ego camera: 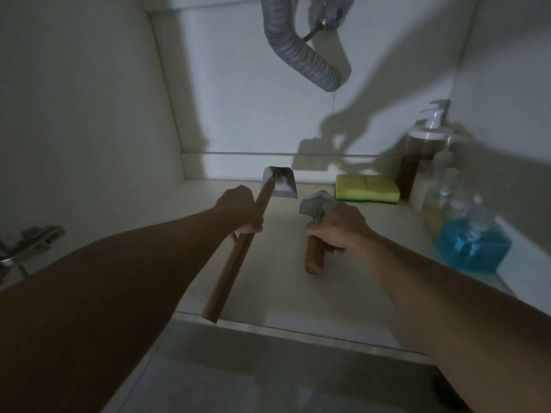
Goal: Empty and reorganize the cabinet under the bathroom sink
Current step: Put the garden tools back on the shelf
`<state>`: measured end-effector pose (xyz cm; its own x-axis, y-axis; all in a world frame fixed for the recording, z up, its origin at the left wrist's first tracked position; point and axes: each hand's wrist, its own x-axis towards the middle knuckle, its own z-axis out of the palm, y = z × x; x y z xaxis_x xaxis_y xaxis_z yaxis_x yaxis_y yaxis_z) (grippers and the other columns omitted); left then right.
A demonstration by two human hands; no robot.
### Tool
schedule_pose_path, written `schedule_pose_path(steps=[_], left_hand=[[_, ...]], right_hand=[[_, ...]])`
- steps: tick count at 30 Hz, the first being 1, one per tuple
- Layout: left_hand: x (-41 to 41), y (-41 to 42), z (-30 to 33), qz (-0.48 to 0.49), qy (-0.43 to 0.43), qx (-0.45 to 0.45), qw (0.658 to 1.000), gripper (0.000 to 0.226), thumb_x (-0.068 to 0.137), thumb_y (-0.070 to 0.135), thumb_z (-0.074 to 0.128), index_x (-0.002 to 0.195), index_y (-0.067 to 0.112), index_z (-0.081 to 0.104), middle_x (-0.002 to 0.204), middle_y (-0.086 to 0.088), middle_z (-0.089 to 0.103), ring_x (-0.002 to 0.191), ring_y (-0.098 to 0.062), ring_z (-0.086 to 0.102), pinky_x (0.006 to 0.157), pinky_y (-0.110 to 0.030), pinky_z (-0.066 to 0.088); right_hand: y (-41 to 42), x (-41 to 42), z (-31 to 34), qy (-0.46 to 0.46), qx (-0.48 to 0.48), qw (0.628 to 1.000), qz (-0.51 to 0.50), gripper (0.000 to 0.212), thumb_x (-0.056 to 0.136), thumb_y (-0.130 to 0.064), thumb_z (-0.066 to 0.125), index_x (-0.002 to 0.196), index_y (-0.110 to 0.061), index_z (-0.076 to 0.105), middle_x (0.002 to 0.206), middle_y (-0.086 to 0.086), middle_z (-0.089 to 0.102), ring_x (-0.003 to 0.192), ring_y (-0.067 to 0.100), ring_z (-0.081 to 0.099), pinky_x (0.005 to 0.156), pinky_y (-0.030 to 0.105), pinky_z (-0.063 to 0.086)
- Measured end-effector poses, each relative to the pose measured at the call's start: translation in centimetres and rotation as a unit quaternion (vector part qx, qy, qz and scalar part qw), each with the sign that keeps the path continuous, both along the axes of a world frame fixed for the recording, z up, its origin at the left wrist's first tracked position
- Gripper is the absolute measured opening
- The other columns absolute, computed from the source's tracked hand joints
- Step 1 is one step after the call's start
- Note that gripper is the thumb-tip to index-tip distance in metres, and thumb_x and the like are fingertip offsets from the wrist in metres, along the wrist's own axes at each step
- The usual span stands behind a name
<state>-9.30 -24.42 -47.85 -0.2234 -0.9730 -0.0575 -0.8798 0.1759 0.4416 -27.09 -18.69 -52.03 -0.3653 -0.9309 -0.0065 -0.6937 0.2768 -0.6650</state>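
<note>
Both arms reach into the cabinet (89, 114) under the sink, and everything sits around the yellow-green sponge (367, 188) lying flat near the back of the cabinet floor. The left hand (241, 211) is clenched around the wooden shaft of a long-handled tool (235, 254), gripping it close behind its pale metal head; that head juts out beyond the fingers, just to the left of the sponge, while the long handle runs down and leftward from the fist to the front edge of the floor. Its long axis goes front to back, head toward the rear wall. The right hand (337, 231) grasps a short-handled tool (316, 234), fingers curled around the upper handle right under its grey head, which points up and back, just in front of the sponge; the rounded wooden end hangs below the fist toward the floor. Right of the sponge stand a brown pump bottle (417, 162), a clear bottle (441, 192) and a blue bottle (474, 242). A corrugated drain hose (301, 55) hangs above.
</note>
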Motion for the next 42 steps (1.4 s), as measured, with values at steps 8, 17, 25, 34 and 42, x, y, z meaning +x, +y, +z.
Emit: schedule_pose_path(steps=[8,17,25,34,42], left_hand=[[-4.0,-5.4,-0.5,-0.013,0.016,0.004,1.000,0.028,0.078,0.008,0.078,0.088,0.000,0.053,0.080,-0.021,0.071,0.065,-0.034,0.072,0.060,-0.044,0.061],[-5.9,-9.0,-2.3,-0.003,0.025,0.003,1.000,0.029,0.080,0.008,0.076,0.096,-0.002,0.054,0.085,-0.021,0.071,0.069,-0.033,0.072,0.064,-0.044,0.061],[-7.1,-11.1,-3.0,0.006,0.043,-0.026,0.999,0.027,0.080,0.015,0.077,0.089,0.003,0.054,0.080,-0.015,0.068,0.065,-0.028,0.071,0.062,-0.040,0.061],[-8.2,-13.1,-5.0,0.029,0.079,-0.075,0.994,0.028,0.078,0.020,0.076,0.095,0.002,0.063,0.086,-0.011,0.067,0.077,-0.024,0.067,0.076,-0.036,0.059],[-7.8,-11.4,-5.2,0.039,0.097,-0.044,0.994,0.041,0.087,0.038,0.067,0.105,0.001,0.061,0.095,-0.012,0.063,0.088,-0.026,0.064,0.077,-0.032,0.052]], right_hand=[[-4.4,-2.1,-1.9,-0.009,-0.016,1.000,0.003,0.025,0.080,-0.034,0.073,0.071,-0.027,0.051,0.074,0.001,0.060,0.051,0.018,0.060,0.036,0.020,0.041],[-7.8,-3.4,-3.1,-0.016,-0.082,0.996,-0.030,0.032,0.078,-0.035,0.075,0.067,-0.026,0.046,0.075,0.002,0.061,0.061,0.023,0.067,0.045,0.028,0.054],[-10.1,-3.8,-4.4,-0.015,-0.112,0.989,-0.092,0.035,0.077,-0.043,0.074,0.063,-0.020,0.051,0.067,-0.002,0.057,0.071,0.021,0.063,0.052,0.027,0.047],[-11.3,-4.2,-5.1,-0.033,-0.128,0.980,-0.146,0.033,0.077,-0.048,0.072,0.078,-0.016,0.064,0.084,0.003,0.063,0.085,0.024,0.063,0.064,0.028,0.043],[-10.4,-4.1,-5.1,-0.089,-0.123,0.974,-0.169,0.060,0.083,-0.063,0.058,0.081,-0.004,0.069,0.080,0.008,0.067,0.079,0.023,0.062,0.055,0.026,0.037]])
